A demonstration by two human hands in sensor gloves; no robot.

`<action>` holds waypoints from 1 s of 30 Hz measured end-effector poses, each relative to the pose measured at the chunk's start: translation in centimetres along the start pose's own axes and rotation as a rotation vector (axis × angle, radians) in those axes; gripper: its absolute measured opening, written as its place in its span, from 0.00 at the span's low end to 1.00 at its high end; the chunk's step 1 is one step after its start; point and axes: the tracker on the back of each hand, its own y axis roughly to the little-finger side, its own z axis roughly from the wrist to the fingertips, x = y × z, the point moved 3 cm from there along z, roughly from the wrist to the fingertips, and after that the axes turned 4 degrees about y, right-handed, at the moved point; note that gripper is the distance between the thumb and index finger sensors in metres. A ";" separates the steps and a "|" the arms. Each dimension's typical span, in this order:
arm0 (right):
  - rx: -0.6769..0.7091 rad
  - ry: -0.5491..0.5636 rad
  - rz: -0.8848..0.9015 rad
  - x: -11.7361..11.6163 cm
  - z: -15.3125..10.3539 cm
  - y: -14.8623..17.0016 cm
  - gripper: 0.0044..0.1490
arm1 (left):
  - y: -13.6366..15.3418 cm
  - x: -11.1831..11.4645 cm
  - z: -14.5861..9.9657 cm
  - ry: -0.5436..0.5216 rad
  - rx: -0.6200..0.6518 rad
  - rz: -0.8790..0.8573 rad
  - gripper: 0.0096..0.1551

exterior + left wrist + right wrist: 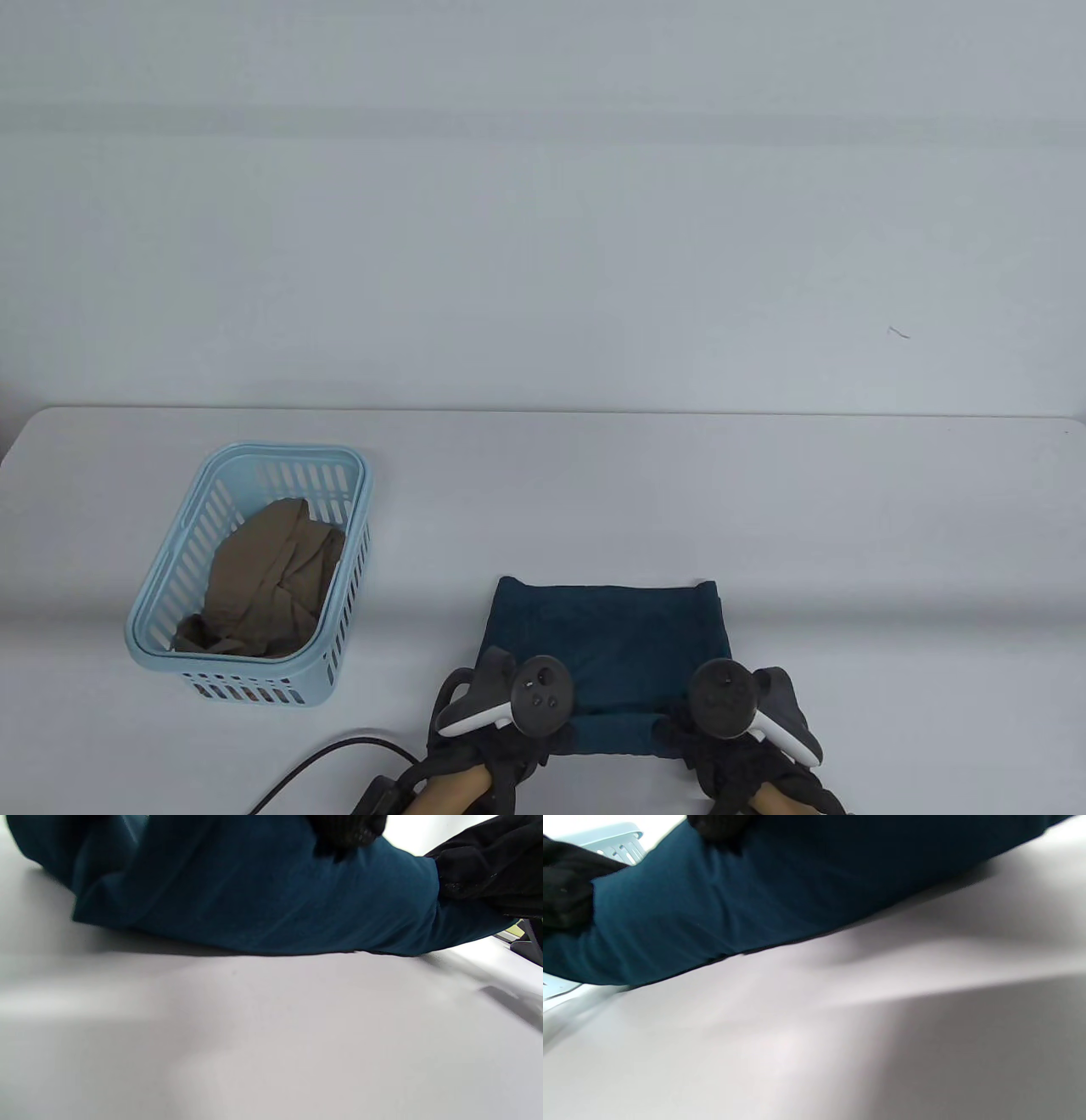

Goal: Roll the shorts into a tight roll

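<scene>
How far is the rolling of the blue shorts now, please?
Done: the blue shorts lie flat on the table. In hand: the left hand and right hand grip the near edge, where a first small roll has formed. Left: nearly the whole length remains unrolled.

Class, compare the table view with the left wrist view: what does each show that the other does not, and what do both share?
Only the table view shows the light blue basket holding a brown garment, the trackers strapped to both hands, a black cable, and the flat far part of the teal shorts.

Only the left wrist view shows the rolled near edge of the shorts up close, bulging just above the table.

Both show the shorts, the white table, and the left hand and right hand at the roll.
</scene>
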 end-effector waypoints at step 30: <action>0.066 0.041 -0.386 -1.1 -0.1 -1.6 0.46 | -1.3 2.3 0.2 0.007 0.022 0.329 0.47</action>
